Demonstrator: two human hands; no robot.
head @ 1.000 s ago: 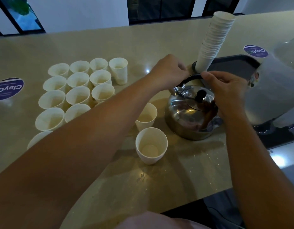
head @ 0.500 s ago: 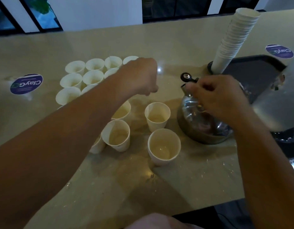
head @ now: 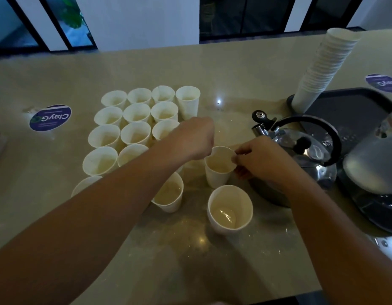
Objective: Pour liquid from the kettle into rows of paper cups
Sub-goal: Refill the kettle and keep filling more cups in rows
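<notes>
While both hands pinch one paper cup [head: 219, 167] | kettle [head: 300, 157] just right, untouched

Beige glossy table [head: 245, 69] throughout. Round purple sticker [head: 50, 118] at left — another purple sticker [head: 382, 83] far right. Black tray [head: 353, 111] at right, just beside a translucent jug [head: 375, 164]. Behind — dark-framed windows [head: 243, 16], green foliage [head: 73, 15].

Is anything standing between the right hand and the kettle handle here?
Nothing visible blocks it. The right hand pinches the rim of a paper cup just left of the kettle, and the black handle arches clear above the lid.
</notes>
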